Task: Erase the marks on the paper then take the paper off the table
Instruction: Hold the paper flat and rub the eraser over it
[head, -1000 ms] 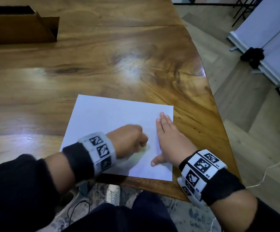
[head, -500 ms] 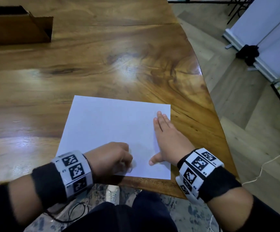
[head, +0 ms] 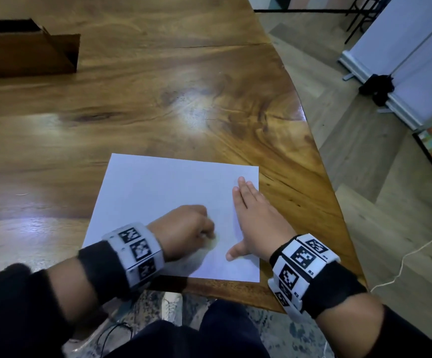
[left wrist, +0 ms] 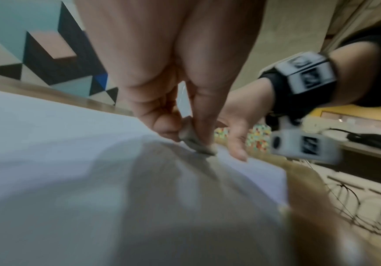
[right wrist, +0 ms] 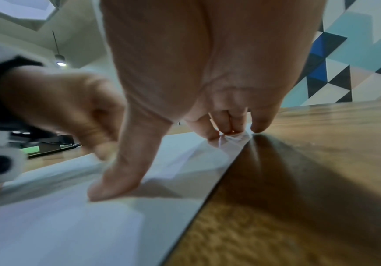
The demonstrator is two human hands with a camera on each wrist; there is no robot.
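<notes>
paper (head: 163,192) lies flat at the near edge of the wooden table (head: 158,99). right hand (head: 257,223) presses it, fingers straight. left hand (head: 183,228) pinches a small grey eraser (left wrist: 196,142) against the sheet. cardboard box (head: 26,55) sits far left, well apart.

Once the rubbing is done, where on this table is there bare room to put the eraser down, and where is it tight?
Bare wood lies left of the paper, and a wide stretch of table runs between the paper's far edge and the cardboard box. Crowded: the paper's near right part, where the left hand pinches the eraser beside the flat right hand.
</notes>
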